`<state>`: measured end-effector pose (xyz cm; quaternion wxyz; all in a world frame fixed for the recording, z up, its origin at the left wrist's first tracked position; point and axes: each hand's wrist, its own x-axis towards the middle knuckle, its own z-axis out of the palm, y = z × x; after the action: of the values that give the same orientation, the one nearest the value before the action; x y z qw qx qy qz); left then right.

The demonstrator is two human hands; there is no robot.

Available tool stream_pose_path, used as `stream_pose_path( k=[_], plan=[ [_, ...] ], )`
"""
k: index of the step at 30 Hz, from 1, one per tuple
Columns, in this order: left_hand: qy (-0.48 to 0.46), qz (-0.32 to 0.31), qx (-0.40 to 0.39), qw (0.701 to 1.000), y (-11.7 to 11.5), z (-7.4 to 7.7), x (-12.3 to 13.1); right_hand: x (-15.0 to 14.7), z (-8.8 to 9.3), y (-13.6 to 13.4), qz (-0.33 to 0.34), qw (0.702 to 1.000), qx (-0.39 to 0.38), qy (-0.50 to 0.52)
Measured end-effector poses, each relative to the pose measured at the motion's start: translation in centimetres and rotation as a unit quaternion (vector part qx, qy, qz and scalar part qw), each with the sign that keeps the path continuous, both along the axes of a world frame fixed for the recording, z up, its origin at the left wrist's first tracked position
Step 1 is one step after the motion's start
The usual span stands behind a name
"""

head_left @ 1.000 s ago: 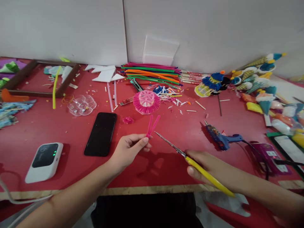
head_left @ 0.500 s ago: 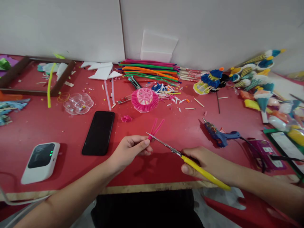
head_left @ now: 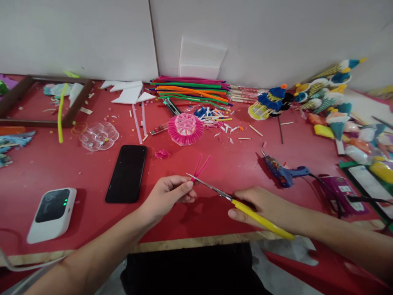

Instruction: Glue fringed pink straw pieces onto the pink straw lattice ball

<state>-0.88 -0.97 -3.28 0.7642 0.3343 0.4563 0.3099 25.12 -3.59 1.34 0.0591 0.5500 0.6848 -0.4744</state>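
Note:
My left hand [head_left: 167,194] pinches a folded pink straw piece [head_left: 201,164] whose two ends fan upward in a V. My right hand [head_left: 260,205] grips yellow-handled scissors [head_left: 233,200]. The blades point left, and their tips meet the straw right at my left fingertips. Beyond them on the red table [head_left: 233,172] sits a round pink fringed straw disc [head_left: 186,129], with a small pink cut bundle [head_left: 162,154] near it.
A black phone [head_left: 127,173] and a white device with green lights [head_left: 52,214] lie to the left. A blue glue gun [head_left: 284,172] lies right. Coloured straws [head_left: 190,90], a clear tray [head_left: 98,136], a wooden frame [head_left: 73,107] and paper crafts [head_left: 331,106] fill the back.
The scissors have moved left until the blades reach the pink straw at my left fingertips. My left hand has stayed nearly in place.

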Motion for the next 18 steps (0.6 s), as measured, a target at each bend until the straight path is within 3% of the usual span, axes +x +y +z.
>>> stream_pose_path(
  k=[8, 13, 18],
  plan=[
    [-0.003, -0.02, -0.009, 1.0, 0.0, 0.1, 0.1, -0.2, -0.8, -0.6, -0.007, 0.998, 0.041, -0.04],
    [-0.013, -0.027, -0.017, 0.999, 0.0, 0.2, 0.1, -0.4, -0.6, -0.6, 0.034, 0.992, 0.075, -0.095],
    [-0.012, 0.011, -0.034, 0.999, 0.1, 0.0, 0.1, -0.7, -1.3, -0.7, 0.039, 0.996, 0.057, -0.064]
  ],
)
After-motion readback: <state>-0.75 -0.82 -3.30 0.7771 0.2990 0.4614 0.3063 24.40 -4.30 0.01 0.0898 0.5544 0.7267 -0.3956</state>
